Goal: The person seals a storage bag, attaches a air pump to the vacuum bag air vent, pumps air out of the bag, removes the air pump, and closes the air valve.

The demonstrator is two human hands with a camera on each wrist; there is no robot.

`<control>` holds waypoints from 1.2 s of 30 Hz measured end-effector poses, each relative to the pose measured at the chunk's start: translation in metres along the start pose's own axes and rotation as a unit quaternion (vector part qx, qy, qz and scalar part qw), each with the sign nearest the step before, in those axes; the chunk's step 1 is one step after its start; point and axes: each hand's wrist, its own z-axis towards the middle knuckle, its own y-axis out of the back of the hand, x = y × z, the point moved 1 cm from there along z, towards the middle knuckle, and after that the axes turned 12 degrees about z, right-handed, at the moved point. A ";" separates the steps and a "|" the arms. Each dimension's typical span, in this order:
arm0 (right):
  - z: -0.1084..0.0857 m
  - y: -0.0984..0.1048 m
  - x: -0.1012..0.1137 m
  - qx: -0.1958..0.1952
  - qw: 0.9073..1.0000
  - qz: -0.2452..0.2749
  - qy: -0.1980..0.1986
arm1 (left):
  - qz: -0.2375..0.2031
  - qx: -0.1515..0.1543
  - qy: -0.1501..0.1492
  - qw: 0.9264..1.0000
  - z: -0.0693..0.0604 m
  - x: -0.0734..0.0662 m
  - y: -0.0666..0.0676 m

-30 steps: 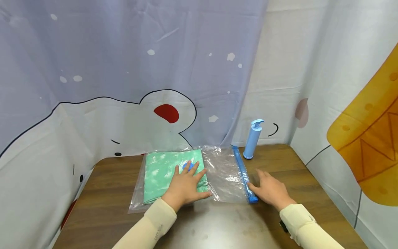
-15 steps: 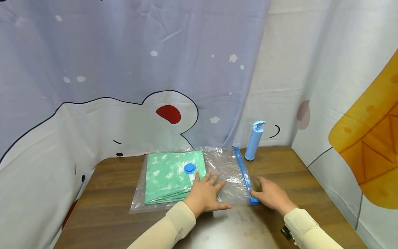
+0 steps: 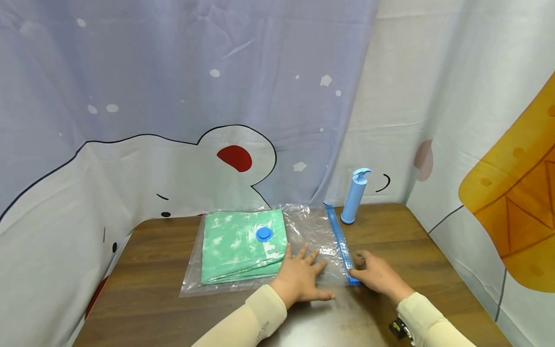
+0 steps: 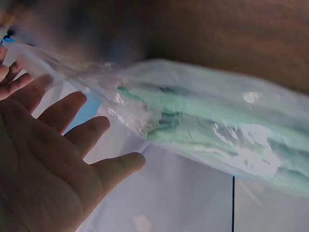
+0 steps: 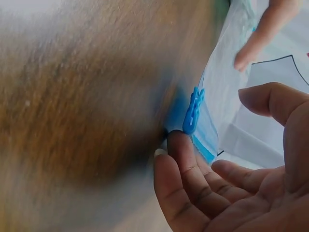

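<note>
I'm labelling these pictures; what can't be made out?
Head view: part of the vacuum bag, hidden by the left hand.
Head view: right sleeve, cut off by the bottom edge.
Left wrist view: tabletop, blurred.
Right wrist view: most of the left hand, cut off by the top edge.

A clear plastic bag point(image 3: 305, 224) lies flat on the wooden table point(image 3: 147, 260), wrinkled and glossy, with a folded green cloth point(image 3: 234, 248) filling its left part. A round blue valve point(image 3: 264, 234) sits above the cloth. The blue strip point(image 3: 339, 236) edges the right end (a small blue clip point(image 5: 193, 113) at its near tip), beside the right hand point(image 3: 379, 274); the left hand point(image 3: 299, 278) spreads over the near edge.
</note>
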 end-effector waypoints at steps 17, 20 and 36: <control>0.001 -0.003 -0.014 0.049 0.947 0.300 -0.106 | 0.018 0.014 0.004 1.000 0.004 -0.011 -0.008; 0.001 0.001 -0.016 0.072 0.931 0.340 -0.110 | 0.015 0.011 0.004 1.000 0.005 -0.011 -0.007; 0.000 0.021 -0.008 0.113 0.904 0.395 -0.119 | 0.103 -0.147 0.008 0.984 0.021 -0.033 0.011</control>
